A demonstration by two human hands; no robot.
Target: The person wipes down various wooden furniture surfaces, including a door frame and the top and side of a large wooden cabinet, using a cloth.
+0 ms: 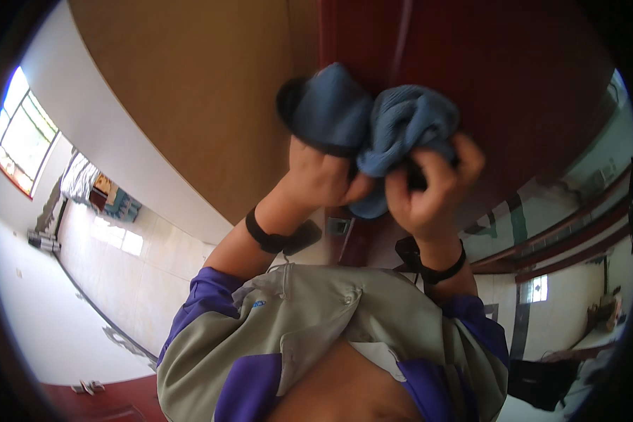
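Observation:
A bunched blue cloth is in front of me, with a smoother, dark-edged part spreading to the left. Whether these are one piece or two I cannot tell. My left hand is closed at the lower edge of the smoother part; the cloth covers most of its fingers. Bent fingers of my right hand pinch the crumpled part from below and from the right. Both hands are close together, raised against a dark red door. Black bands circle both wrists.
A tan panel stands left of the red door. Below my hands a metal latch plate shows on the door's edge. Far left, a window lights a pale tiled floor. A black bag-like object lies at lower right.

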